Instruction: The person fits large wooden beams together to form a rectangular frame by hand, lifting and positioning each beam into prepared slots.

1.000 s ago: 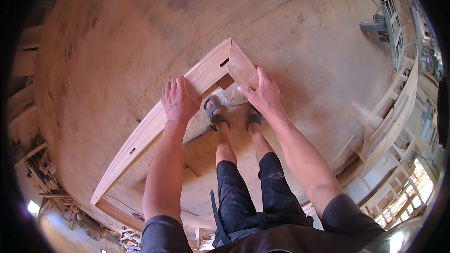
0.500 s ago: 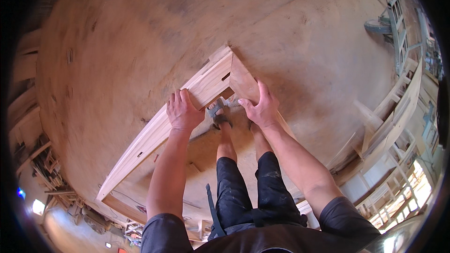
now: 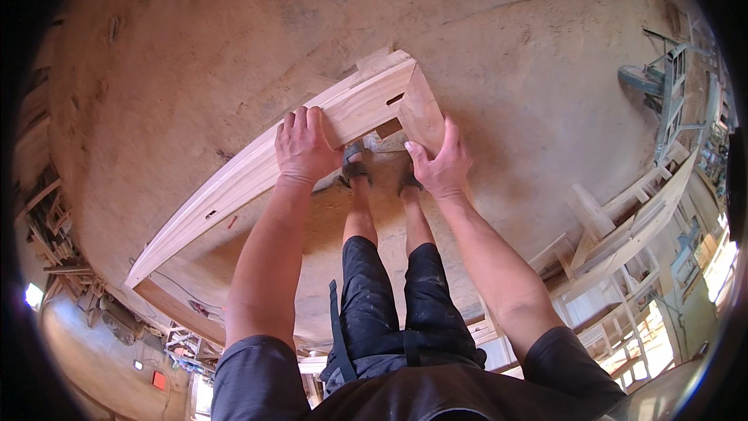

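Both hands hold a large pale wooden frame (image 3: 234,175) near one of its corners. My left hand (image 3: 306,144) wraps over the long grooved rail, fingers on its far side. My right hand (image 3: 442,160) grips the shorter rail just below the mitred corner, thumb on the inner edge. A dark slot is cut in the long rail near that corner, and a smaller one lies farther down at the left. Through the frame's opening my sandalled feet show on the floor. Part of the right-hand rail is hidden behind my right arm.
A dusty brown floor (image 3: 234,39) spreads around me. At the right stand a metal frame with a wheel (image 3: 643,78) and long boards (image 3: 639,226) on a wooden rack. Wood scraps (image 3: 58,226) are piled along the left edge.
The corner of the wooden frame has moved up and to the right in view, both hands going with it and keeping their grip. My feet appear farther apart.
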{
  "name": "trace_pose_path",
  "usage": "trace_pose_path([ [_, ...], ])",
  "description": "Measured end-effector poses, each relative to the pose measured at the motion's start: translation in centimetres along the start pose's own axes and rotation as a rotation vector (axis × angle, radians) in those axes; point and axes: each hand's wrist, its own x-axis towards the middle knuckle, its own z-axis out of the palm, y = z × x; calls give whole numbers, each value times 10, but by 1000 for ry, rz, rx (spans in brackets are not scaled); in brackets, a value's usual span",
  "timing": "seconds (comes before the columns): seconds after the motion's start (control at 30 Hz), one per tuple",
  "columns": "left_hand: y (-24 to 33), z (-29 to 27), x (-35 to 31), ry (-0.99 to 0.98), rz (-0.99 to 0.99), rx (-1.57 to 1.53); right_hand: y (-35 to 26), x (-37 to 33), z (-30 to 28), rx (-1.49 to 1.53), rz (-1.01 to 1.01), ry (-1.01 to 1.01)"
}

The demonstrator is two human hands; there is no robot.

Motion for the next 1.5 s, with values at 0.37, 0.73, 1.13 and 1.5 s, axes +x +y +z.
trace_pose_path([
  [0.37, 3, -2, -1, -51, -34, 30, -1, 3, -2, 9, -39, 22],
  [0.73, -1, 9, -5, -21, -7, 91, 1, -1, 1, 0, -1, 20],
  [1.13, 4, 9, -9, 5, 13, 151, 2, 7, -27, 202, 208, -188],
  [1.5, -12, -7, -8, -171, 50, 61, 80, -149, -56, 147, 485, 16],
])
